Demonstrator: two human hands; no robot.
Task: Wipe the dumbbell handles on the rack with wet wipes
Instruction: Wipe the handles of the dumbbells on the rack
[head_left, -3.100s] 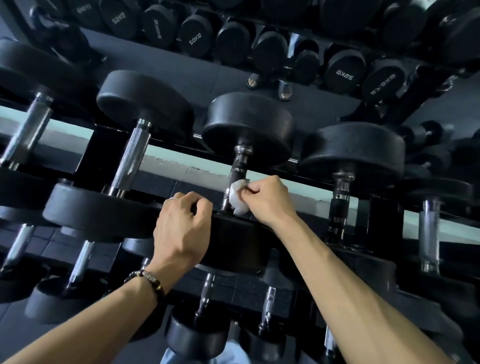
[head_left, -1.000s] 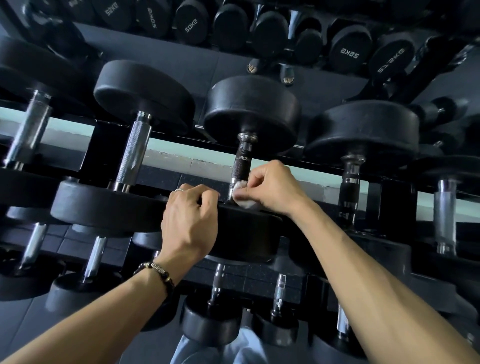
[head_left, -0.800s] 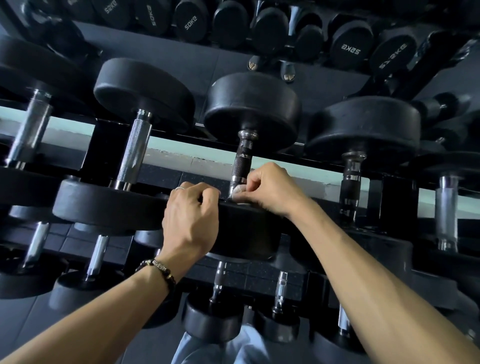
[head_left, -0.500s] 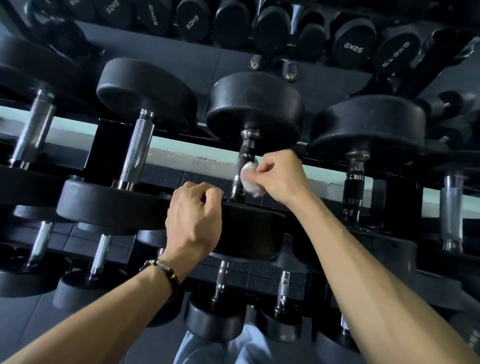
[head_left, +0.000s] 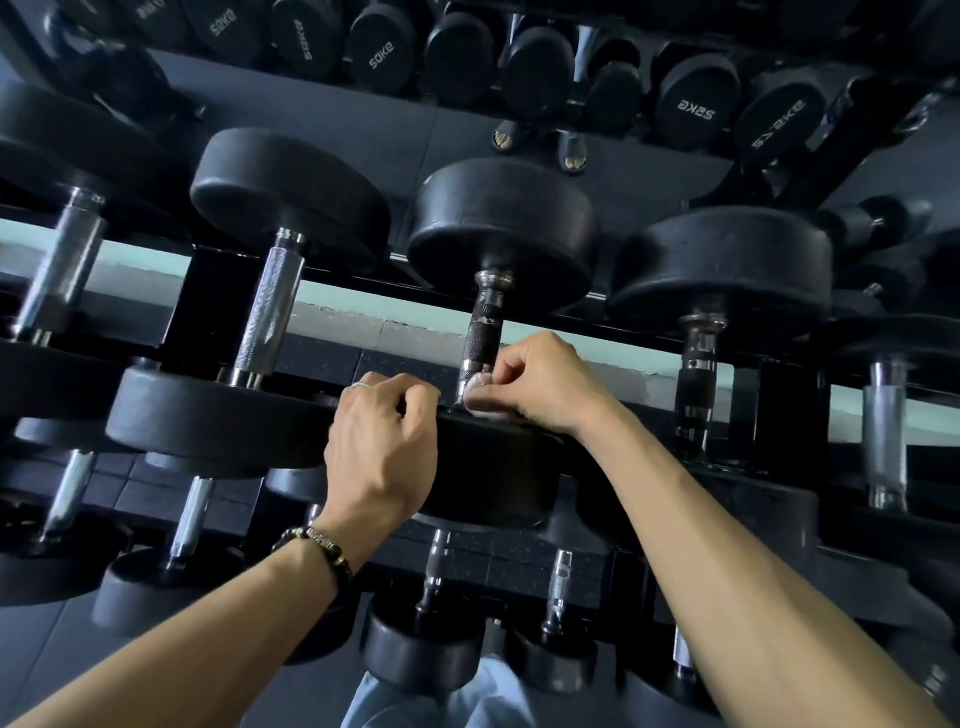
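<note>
A black dumbbell lies on the rack in the middle of the view, its dark knurled handle (head_left: 482, 332) running away from me. My right hand (head_left: 540, 382) pinches a white wet wipe (head_left: 478, 397) against the near end of that handle, just above the near weight head (head_left: 493, 467). My left hand (head_left: 384, 447) curls over the top left edge of that near head and grips it. A beaded bracelet sits on my left wrist.
Neighbouring dumbbells with chrome handles (head_left: 270, 306) lie to the left, and darker-handled ones (head_left: 698, 364) to the right. Smaller dumbbells sit on a lower tier (head_left: 436, 582). A far rack of labelled black dumbbells (head_left: 685, 104) lines the top. Black rubber floor lies between.
My right hand has slid the wipe back down the handle from its middle to the near end. My left hand has stayed on the weight head.
</note>
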